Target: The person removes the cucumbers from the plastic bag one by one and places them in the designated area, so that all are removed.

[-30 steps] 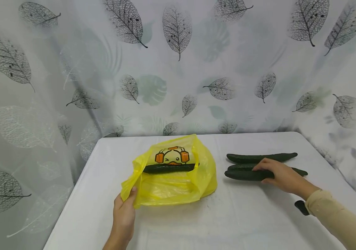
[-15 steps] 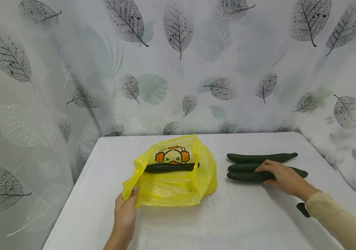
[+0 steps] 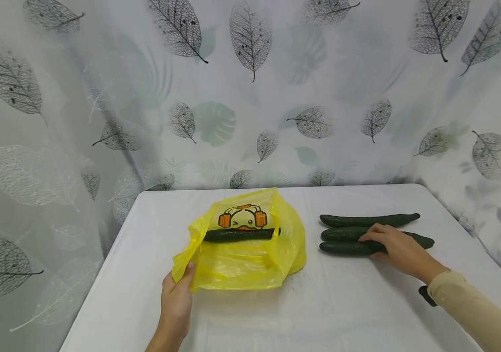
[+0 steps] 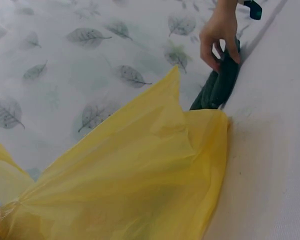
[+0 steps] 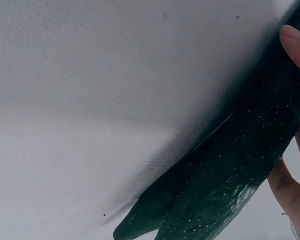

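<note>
At the lower left of the head view, my left hand [image 3: 176, 305] pinches the near left edge of a yellow plastic bag [image 3: 232, 269], holding its mouth spread toward me. Inside lies a dark green cucumber [image 3: 237, 235], below a cartoon duck print. My right hand [image 3: 402, 252] grips the front cucumber [image 3: 344, 249] on the table's right side, thumb on the near side and fingers over the top. Right behind it lies a middle cucumber [image 3: 342, 234], partly hidden by the hand. In the right wrist view, the thumb [image 5: 296, 47] presses a cucumber [image 5: 240, 165] close over the cloth.
A further cucumber [image 3: 360, 221] lies behind the other two. Everything rests on a white-covered table [image 3: 320, 313]. A leaf-patterned curtain [image 3: 342, 166] hangs behind the table and along both sides. A small black object [image 3: 427, 296] shows under the right wrist.
The front cucumber has shifted slightly right and toward me with my right hand, baring more of the middle one. My left hand and the bag have hardly moved.
</note>
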`<action>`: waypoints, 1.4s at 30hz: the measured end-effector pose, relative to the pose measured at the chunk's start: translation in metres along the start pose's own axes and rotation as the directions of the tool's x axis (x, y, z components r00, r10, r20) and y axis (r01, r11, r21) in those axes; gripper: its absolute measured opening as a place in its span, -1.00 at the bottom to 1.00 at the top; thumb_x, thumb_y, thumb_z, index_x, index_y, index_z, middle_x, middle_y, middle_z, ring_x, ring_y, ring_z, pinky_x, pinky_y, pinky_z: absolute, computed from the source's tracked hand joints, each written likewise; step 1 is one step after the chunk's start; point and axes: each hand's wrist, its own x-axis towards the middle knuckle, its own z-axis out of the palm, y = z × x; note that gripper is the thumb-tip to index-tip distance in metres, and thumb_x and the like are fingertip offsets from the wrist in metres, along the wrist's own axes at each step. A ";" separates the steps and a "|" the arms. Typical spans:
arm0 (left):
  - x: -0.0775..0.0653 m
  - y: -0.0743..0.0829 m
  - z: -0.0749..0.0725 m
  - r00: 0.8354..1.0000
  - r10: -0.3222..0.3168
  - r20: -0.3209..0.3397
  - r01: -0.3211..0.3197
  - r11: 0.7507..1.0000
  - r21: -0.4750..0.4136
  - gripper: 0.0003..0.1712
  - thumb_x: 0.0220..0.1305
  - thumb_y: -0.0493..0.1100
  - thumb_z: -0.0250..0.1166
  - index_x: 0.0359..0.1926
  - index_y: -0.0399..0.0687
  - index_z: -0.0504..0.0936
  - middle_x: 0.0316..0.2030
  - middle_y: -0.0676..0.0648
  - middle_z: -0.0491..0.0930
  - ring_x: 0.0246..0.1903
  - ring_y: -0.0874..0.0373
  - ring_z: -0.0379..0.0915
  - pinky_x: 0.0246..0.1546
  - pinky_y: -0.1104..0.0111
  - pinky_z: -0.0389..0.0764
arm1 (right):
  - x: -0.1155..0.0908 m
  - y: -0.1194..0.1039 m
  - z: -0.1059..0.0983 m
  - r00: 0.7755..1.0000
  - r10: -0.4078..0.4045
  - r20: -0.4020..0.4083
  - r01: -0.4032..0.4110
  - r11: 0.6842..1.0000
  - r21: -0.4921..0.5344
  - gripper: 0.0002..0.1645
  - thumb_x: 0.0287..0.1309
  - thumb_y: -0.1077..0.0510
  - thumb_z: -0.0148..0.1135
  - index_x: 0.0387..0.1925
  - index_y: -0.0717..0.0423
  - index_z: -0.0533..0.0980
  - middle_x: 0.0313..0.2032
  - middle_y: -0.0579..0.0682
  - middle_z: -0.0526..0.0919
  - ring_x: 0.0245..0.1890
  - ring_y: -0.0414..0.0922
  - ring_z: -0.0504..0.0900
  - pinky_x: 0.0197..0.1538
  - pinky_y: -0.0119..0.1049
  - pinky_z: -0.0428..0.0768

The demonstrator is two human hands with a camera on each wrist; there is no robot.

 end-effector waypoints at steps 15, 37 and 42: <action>0.000 0.001 -0.001 1.000 0.010 0.003 -0.010 1.000 -0.001 -0.48 0.64 -0.13 -0.09 0.36 -0.46 0.29 0.15 -0.30 0.40 0.19 -0.07 0.23 0.29 0.13 0.20 | 0.003 -0.002 -0.001 1.000 0.011 0.023 -0.011 1.000 -0.005 -0.43 -0.15 0.28 0.63 0.00 0.02 0.68 -0.13 -0.07 0.56 -0.17 0.02 0.62 -0.21 -0.04 0.66; 0.000 0.001 0.000 1.000 0.000 0.001 0.000 1.000 -0.023 -0.47 0.63 -0.12 -0.07 0.38 -0.46 0.28 0.21 -0.32 0.38 0.24 -0.09 0.20 0.34 0.08 0.16 | 0.038 -0.040 -0.019 0.997 0.071 -0.007 -0.069 0.988 0.141 -0.36 0.23 -0.38 0.28 0.12 -0.05 0.64 -0.04 -0.13 0.57 -0.01 -0.03 0.56 0.05 0.12 0.57; 0.000 0.000 0.000 1.000 0.006 0.000 -0.006 1.000 -0.030 -0.47 0.63 -0.14 -0.07 0.37 -0.48 0.28 0.23 -0.34 0.37 0.25 -0.11 0.19 0.35 0.07 0.15 | 0.060 -0.064 -0.023 0.999 0.033 -0.038 -0.026 0.988 0.154 -0.37 0.30 -0.38 0.21 0.17 -0.07 0.61 0.02 -0.16 0.58 0.03 -0.10 0.56 0.11 0.07 0.57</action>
